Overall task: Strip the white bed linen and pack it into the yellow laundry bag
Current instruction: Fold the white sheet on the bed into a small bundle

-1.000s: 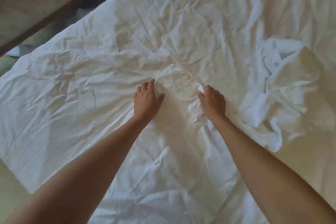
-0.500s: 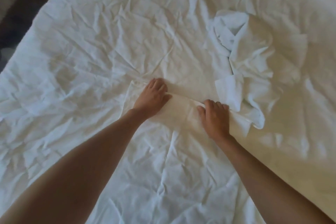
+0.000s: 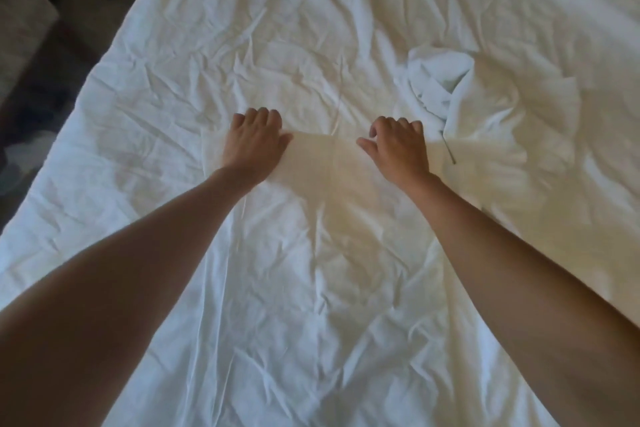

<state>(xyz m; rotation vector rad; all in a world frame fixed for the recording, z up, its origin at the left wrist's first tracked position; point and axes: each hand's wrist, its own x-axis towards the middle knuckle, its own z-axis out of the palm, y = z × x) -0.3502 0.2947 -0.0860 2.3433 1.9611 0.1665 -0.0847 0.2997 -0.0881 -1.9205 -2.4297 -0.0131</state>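
A crumpled white sheet (image 3: 214, 55) covers the whole bed. My left hand (image 3: 256, 146) and my right hand (image 3: 398, 146) lie side by side on it at mid-frame, a hand's width apart. Each has its fingers curled over the far edge of a raised fold (image 3: 325, 152), which is stretched flat and taut between them. A bunched heap of white linen (image 3: 440, 80) lies just beyond and right of my right hand. The yellow laundry bag is not in view.
The bed's left edge (image 3: 86, 87) runs diagonally from the top centre down to the lower left. Beyond it lies dark floor (image 3: 31, 107), with a grey-beige upholstered piece (image 3: 20, 21) in the upper left corner.
My hands have moved apart and pulled the fold of sheet wider and flatter between them. The view has swung, so the linen heap now sits further right.
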